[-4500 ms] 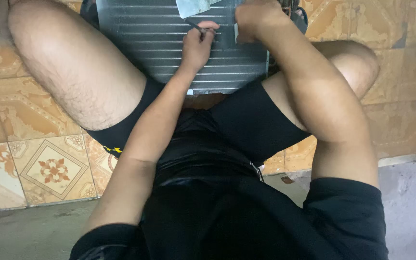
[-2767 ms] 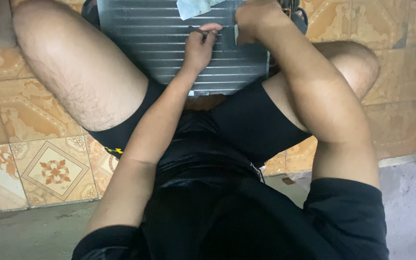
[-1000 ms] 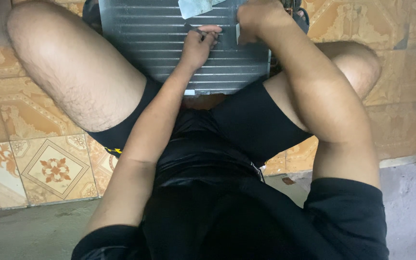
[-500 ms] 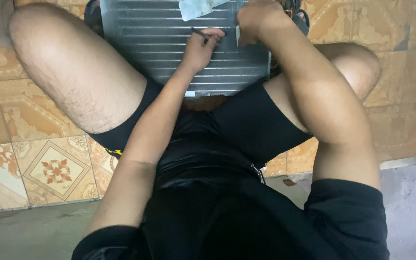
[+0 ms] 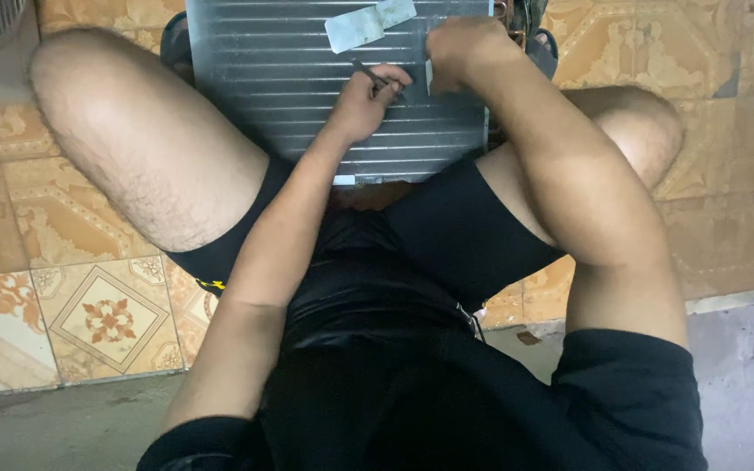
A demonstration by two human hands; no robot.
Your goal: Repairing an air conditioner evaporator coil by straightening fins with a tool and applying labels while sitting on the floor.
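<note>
Head view: over the last few seconds almost nothing has moved. Both hands stay at the same spot on the finned metal panel (image 5: 307, 96), and the only shift is a slight drift of the camera, so the work looks like slow, fine picking at one place rather than a move across the panel.

The left hand (image 5: 368, 105) is closed in a pinch around a thin dark tool (image 5: 370, 77). The tool sticks out past the fingertips, up and to the left of the hand. Its long axis runs on a diagonal, and its far tip points toward the pale strip of tape (image 5: 368, 24) just beyond the hand. The tip seems to touch the fins, though it is too small to be sure.

The right hand (image 5: 464, 52) is curled into a loose fist just beside the left hand, on its right, resting on the panel's upper edge. Something pale shows at its lower edge, but whether it grips anything I cannot tell.

The panel lies flat between the person's bare knees, directly under both hands, its fins running crosswise. The patterned tile floor (image 5: 89, 305) spreads out well to the left of the left hand.
</note>
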